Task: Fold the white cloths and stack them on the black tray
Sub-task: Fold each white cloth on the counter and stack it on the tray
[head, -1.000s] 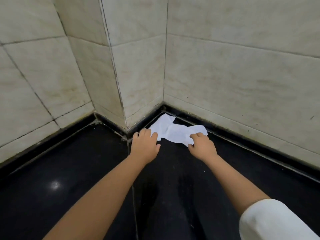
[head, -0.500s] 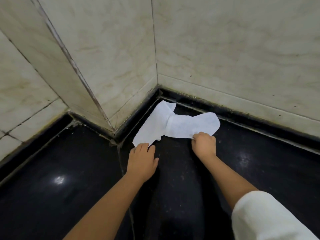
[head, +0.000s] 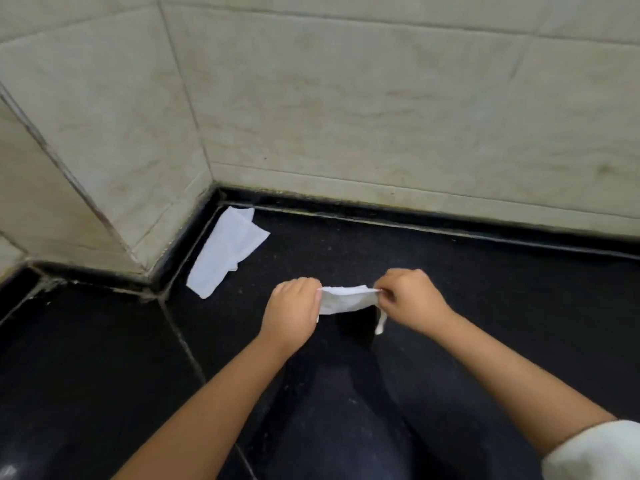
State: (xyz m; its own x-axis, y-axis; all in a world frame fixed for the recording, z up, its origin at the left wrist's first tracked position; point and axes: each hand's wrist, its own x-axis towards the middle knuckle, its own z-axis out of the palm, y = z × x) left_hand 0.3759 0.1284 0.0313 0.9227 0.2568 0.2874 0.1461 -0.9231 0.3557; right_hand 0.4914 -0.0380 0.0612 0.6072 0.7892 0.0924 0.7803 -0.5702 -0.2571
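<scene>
Head view, the only view:

- White cloths, count two. One is a held cloth (head: 346, 299), stretched between both hands above the dark floor; the other is a loose cloth (head: 227, 252) lying flat on the floor in the corner.
- Held cloth: long axis runs left to right across the frame, roughly level, top edge taut. A narrow tail of it hangs down at the right end, below the right hand (part of the cloth is hidden behind the fingers).
- Loose cloth: long axis runs diagonally, from near-left to far-right, far end just beside the black skirting at the wall corner. Its far end shows a folded-over flap. Well apart from both hands.
- Hands, count two. Left hand (head: 291, 313) is pinched closed on the left end of the held cloth, knuckles up. Right hand (head: 410, 301) is pinched closed on the right end, thumb and forefinger meeting at the top edge.
- Forearms, count two, both bare, reaching in from the bottom of the frame; a white sleeve (head: 595, 452) shows at the lower right corner.
- Floor (head: 485, 289): black, glossy, with one pale grout line running near-to-far at left of the hands.
- Walls (head: 381, 98): pale marbled tile, meeting at a stepped corner, black skirting along the base.
</scene>
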